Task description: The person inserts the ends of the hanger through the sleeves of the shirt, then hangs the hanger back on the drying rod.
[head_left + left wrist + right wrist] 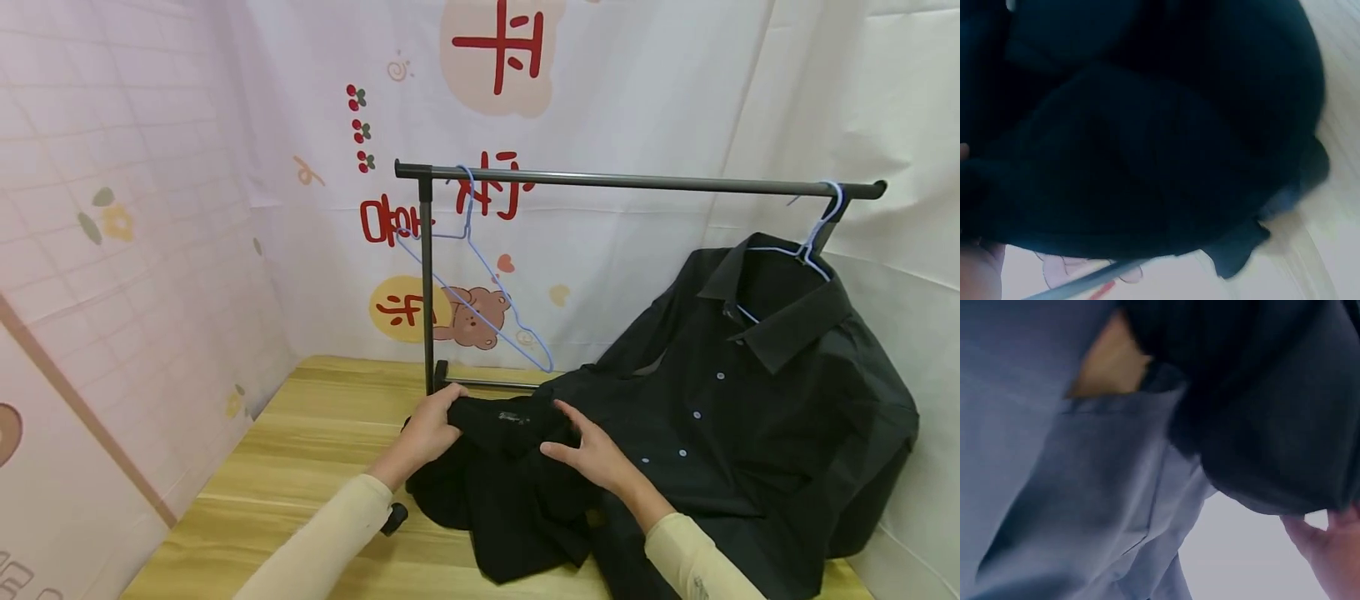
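A crumpled black T-shirt [517, 492] with a printed label inside its neck is raised partly off the wooden table. My left hand [429, 429] grips its upper left edge, thumb in front; in the left wrist view the dark cloth [1147, 156] fills most of the picture. At the upper right edge my right hand [600, 454] has thumb and forefinger spread apart. In the right wrist view the fingers [1300, 534] of that hand touch the lower edge of the dark cloth [1272, 425]; the other fingertips are hidden.
A black button-up shirt [720, 417] hangs at the right on a blue hanger [813, 233]. Another blue hanger [498, 287], bare, hangs at the left end of the rack's bar [637, 181]. A small black object [394, 518] lies on the table [300, 467] by the left sleeve.
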{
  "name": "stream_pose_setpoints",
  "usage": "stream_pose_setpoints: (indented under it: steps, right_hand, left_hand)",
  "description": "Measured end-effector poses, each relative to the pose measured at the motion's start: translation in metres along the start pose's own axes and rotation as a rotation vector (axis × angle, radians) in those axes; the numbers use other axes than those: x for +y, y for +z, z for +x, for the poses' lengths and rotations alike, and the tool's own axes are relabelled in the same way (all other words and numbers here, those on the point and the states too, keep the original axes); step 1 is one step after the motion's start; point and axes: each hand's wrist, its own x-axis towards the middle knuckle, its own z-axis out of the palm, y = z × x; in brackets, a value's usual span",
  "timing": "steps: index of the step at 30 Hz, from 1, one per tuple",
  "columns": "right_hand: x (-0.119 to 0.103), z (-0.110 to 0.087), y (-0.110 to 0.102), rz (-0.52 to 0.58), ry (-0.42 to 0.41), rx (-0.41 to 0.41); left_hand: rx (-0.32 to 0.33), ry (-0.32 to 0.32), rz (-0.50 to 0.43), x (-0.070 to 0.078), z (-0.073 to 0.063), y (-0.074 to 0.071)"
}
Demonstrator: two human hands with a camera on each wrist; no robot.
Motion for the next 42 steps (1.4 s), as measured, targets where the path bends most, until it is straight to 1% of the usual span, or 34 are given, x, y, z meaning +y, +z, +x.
stream_pose_setpoints:
  steps: [2, 4, 6, 8, 10, 11, 13, 17, 19, 20, 22, 24, 25, 26, 27, 28, 31, 33, 35, 38, 42]
  right_hand:
    - [-0.003, 0.001, -0.001, 0.03, 0.012, -0.011]
    - [-0.007, 0.0, -0.003, 0.034, 0.004, 0.009]
    - [-0.012, -0.001, -0.007, 0.017, -0.006, 0.054]
    - [-0.018, -0.001, -0.012, 0.019, -0.016, 0.103]
    - [-0.024, -0.001, -0.018, 0.025, -0.028, 0.146]
    - [-0.027, -0.001, -0.021, 0.03, -0.034, 0.163]
    - [-0.032, -0.001, -0.027, 0.031, -0.039, 0.202]
    - [-0.033, 0.0, -0.033, 0.0, -0.02, 0.27]
    - [-0.026, 0.002, -0.03, -0.034, 0.01, 0.288]
    - [-0.021, 0.002, -0.027, -0.056, 0.032, 0.285]
    - [-0.01, 0.001, -0.018, -0.1, 0.083, 0.251]
    - [0.001, -0.001, -0.009, -0.128, 0.141, 0.181]
    - [0.005, -0.002, -0.005, -0.14, 0.162, 0.145]
    - [0.008, -0.003, -0.001, -0.145, 0.179, 0.113]
    - [0.01, -0.004, 0.002, -0.157, 0.186, 0.095]
    - [0.012, -0.004, 0.005, -0.161, 0.19, 0.081]
    - [0.012, -0.004, 0.009, -0.189, 0.167, 0.089]
    - [0.011, -0.004, 0.009, -0.197, 0.162, 0.098]
    - [0.011, -0.004, 0.009, -0.205, 0.165, 0.099]
    - [0.008, -0.005, 0.008, -0.227, 0.163, 0.119]
    - [0.001, -0.005, 0.004, -0.21, 0.136, 0.179]
  left_hand:
    - [-0.007, 0.002, -0.039, 0.003, 0.0, 0.001]
    - [-0.013, -0.016, -0.111, 0.003, 0.0, 0.001]
    - [-0.033, -0.039, -0.205, 0.001, 0.001, 0.0]
    - [-0.073, -0.065, -0.317, -0.003, 0.001, -0.003]
    - [-0.113, -0.084, -0.399, -0.006, 0.0, -0.007]
    - [-0.133, -0.087, -0.424, -0.007, 0.0, -0.01]
    - [-0.157, -0.073, -0.438, -0.008, 0.0, -0.014]
    - [-0.17, -0.039, -0.41, -0.009, -0.002, -0.02]
    - [-0.159, -0.044, -0.359, -0.01, -0.004, -0.021]
    - [-0.153, -0.045, -0.312, -0.012, -0.006, -0.021]
    - [-0.14, -0.035, -0.163, -0.017, -0.009, -0.018]
    - [-0.137, -0.021, 0.016, -0.024, -0.013, -0.014]
    - [-0.143, -0.017, 0.086, -0.027, -0.015, -0.012]
    - [-0.158, -0.021, 0.126, -0.031, -0.017, -0.009]
    - [-0.174, -0.033, 0.139, -0.033, -0.019, -0.007]
    - [-0.193, -0.056, 0.124, -0.035, -0.02, -0.005]
    - [-0.233, -0.115, 0.009, -0.035, -0.022, -0.002]
    - [-0.242, -0.119, -0.037, -0.032, -0.021, 0.0]
    - [-0.24, -0.105, -0.028, -0.03, -0.021, 0.002]
    - [-0.226, -0.096, 0.011, -0.03, -0.022, 0.006]
    - [-0.191, -0.104, 0.017, -0.032, -0.024, 0.009]
